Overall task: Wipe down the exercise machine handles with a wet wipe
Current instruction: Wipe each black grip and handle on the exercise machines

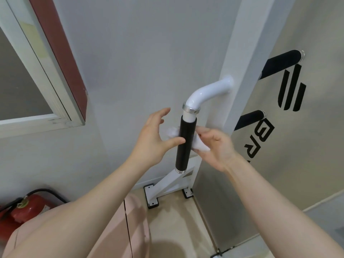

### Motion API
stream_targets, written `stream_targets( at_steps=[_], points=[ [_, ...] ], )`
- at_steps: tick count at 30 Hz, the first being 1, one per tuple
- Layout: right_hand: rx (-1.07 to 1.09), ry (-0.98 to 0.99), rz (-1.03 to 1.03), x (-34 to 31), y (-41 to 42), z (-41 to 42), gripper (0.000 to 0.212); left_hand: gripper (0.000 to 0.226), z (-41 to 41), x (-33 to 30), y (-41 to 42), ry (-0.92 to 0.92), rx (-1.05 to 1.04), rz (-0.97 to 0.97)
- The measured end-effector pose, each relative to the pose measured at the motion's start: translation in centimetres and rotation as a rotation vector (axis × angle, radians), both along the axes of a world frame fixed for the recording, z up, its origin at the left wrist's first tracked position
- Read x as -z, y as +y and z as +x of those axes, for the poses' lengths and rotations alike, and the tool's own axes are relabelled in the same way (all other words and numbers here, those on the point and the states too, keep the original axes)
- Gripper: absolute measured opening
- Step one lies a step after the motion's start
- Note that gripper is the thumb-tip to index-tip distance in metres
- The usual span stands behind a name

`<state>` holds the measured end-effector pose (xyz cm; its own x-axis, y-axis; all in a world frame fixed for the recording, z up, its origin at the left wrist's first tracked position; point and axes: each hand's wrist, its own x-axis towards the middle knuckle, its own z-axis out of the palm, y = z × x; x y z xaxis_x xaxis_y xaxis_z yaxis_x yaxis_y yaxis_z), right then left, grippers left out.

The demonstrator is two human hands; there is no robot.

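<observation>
Wiping step: crumpled white wet wipe (200, 145) wrapped behind the black foam-covered vertical handle (185, 144). Right hand (216, 146) pinches one wipe end; left hand (155, 138) is spread, thumb on handle. Next: likely grab the other end, rub downward.

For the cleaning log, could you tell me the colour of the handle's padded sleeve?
Black, on the handle sleeve; head view.

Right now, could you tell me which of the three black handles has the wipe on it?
The upright black handle between both hands, with the white wipe wrapped behind it. The two upper-right handles are bare.
</observation>
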<state>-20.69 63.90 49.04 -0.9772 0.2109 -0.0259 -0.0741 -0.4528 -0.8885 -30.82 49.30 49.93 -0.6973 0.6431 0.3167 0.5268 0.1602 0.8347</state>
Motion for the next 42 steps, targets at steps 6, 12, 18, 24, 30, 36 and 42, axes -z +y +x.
stream_targets(
  at_steps=[6,12,18,24,30,36,42],
  points=[
    [-0.062,-0.023,0.462,1.4,-0.5,1.4,0.048,0.077,0.0,-0.1,0.0,-0.168,0.026,-0.028],
    [0.334,0.158,0.426,-1.5,-2.2,0.2,0.038,0.02,0.3,-0.5,0.2,-0.338,0.093,0.001],
    [0.403,-0.064,0.543,2.7,-4.5,-0.1,0.032,0.026,0.2,-0.8,-0.2,-0.432,0.121,0.058],
    [0.491,0.03,0.523,1.1,-4.6,-0.6,0.037,0.014,0.4,-0.9,-0.2,-0.452,0.103,0.058],
    [0.372,-0.339,0.694,5.6,-5.3,0.6,0.028,0.014,0.6,-0.6,-0.5,-0.43,0.094,0.057],
    [0.54,-0.156,0.506,4.0,-5.9,0.1,0.037,0.012,1.1,0.0,-0.1,-0.404,0.039,0.091],
    [0.631,-0.105,0.612,4.2,-6.4,0.3,0.039,0.012,1.3,0.1,0.1,-0.411,0.05,0.096]
  ],
)
